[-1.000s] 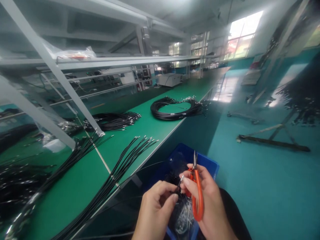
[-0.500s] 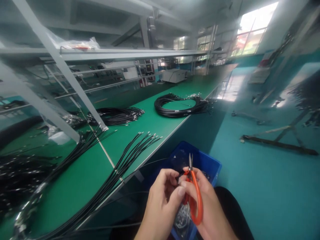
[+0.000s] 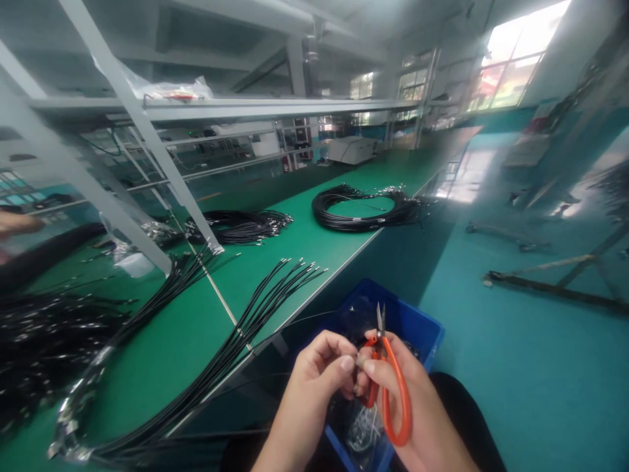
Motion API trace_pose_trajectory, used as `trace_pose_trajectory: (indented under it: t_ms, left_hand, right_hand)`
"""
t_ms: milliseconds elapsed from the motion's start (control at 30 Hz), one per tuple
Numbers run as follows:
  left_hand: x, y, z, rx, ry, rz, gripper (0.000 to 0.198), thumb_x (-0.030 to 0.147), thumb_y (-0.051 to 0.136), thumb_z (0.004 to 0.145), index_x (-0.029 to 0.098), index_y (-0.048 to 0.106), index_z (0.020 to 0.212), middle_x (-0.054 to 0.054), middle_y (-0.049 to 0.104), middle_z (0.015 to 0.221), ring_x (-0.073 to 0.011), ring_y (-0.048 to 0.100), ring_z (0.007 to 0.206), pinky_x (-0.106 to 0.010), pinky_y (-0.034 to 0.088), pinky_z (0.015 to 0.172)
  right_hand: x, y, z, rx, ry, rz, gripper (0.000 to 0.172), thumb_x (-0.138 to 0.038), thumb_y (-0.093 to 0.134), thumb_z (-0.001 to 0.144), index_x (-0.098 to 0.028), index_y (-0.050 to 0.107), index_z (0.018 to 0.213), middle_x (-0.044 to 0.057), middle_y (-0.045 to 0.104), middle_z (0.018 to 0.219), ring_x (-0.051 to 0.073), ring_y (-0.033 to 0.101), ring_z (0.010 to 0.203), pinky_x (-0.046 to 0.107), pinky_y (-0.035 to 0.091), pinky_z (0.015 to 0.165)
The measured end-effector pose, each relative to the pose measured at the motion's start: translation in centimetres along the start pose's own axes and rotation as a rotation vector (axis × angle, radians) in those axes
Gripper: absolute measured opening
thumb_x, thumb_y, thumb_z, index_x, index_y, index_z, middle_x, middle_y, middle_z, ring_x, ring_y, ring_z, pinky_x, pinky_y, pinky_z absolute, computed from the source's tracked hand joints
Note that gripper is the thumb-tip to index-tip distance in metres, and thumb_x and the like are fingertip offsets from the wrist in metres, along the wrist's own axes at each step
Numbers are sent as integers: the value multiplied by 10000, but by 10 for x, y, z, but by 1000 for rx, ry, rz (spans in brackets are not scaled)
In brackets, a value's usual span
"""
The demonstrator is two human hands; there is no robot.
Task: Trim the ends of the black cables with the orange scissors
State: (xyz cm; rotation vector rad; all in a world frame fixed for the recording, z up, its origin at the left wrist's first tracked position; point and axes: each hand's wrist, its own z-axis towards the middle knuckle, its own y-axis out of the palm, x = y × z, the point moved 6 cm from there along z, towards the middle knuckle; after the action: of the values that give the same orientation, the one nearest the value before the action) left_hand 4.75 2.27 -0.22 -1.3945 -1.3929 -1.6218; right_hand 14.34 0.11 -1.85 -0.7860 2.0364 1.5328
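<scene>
My right hand is closed around orange-handled scissors, whose short pointed blades stick up, slightly parted, above the fingers. My left hand is pinched against the right fingertips, over a small piece I cannot make out. Both hands are above a blue bin that holds clear plastic scraps. To their left, a bundle of black cables with metal tips curves along the edge of the green table. A few thin cables run from the left towards my hands; where they end is hidden.
Coiled black cables lie further along the table, with another cable bundle beside a white shelf post. More black cables lie at the left. A wheeled stand is on the floor at right. Someone's blurred arm shows far left.
The view has swung slightly left, so things appear further right. My left thumb and fingers have drawn together at the right fingertips. Another person's arm has come into view far left.
</scene>
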Motion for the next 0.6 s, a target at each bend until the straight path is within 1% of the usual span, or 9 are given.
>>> trace_pose_trajectory:
  t_ms: [133,200,267,300,333,400,467,533,600]
  left_hand:
    - [-2,-2,3,-16,17,-22,97,203,616,758,149,548,716,6,571,610,-96,485,536,-212,378,535]
    - [-2,-8,4,21,39,44,94,210,589,771,159,542,707,12,554,629,-98,477,532,-223,402,542]
    - [6,-15,1,122,136,262,33,195,569,780,174,565,755,7,554,671,-116,508,572,-235,432,568]
    - [13,-16,-2,170,223,416,37,176,560,784,183,588,807,-5,566,719,-130,534,614,-241,446,592]
    - [20,-14,-6,198,323,578,104,155,548,787,196,611,859,-21,578,783,-142,558,664,-243,456,616]
    - [31,-4,-14,194,506,866,195,124,523,795,229,654,896,-47,585,895,-151,588,722,-236,465,633]
    - [36,1,-19,201,601,1037,212,120,513,803,242,683,838,-56,590,920,-153,601,721,-232,464,626]
    - [37,-4,-19,274,580,1050,186,132,520,807,231,676,784,-57,599,897,-163,600,728,-242,460,636]
    - [34,-12,-15,294,468,913,137,161,531,814,218,655,809,-54,607,876,-178,597,760,-260,462,667]
  right_hand:
    - [0,-2,1,-16,-3,27,232,-155,635,737,-207,527,936,-30,567,674,131,536,567,249,443,556]
    - [1,-5,2,-3,0,30,201,-153,602,758,-200,535,941,-19,575,696,135,544,571,243,429,525]
    - [2,-8,2,24,9,30,200,-145,598,757,-195,542,943,-10,589,719,135,548,577,238,426,515]
    - [3,-9,2,38,16,33,208,-141,608,751,-194,544,942,-9,594,721,133,549,582,236,432,523]
    - [3,-9,2,47,25,38,212,-143,619,747,-195,545,939,-11,595,712,131,550,583,231,433,527]
    - [4,-9,2,54,47,53,212,-157,637,745,-201,547,932,-19,586,677,130,548,582,221,422,516]
    - [5,-7,1,49,59,60,193,-166,639,748,-202,555,918,-22,579,657,131,539,577,215,408,497]
    - [5,-6,1,33,57,63,156,-161,629,752,-195,567,891,-21,580,653,124,521,566,215,401,494]
    - [5,-4,2,8,57,73,128,-158,618,758,-189,577,875,-21,578,633,116,500,550,215,398,497]
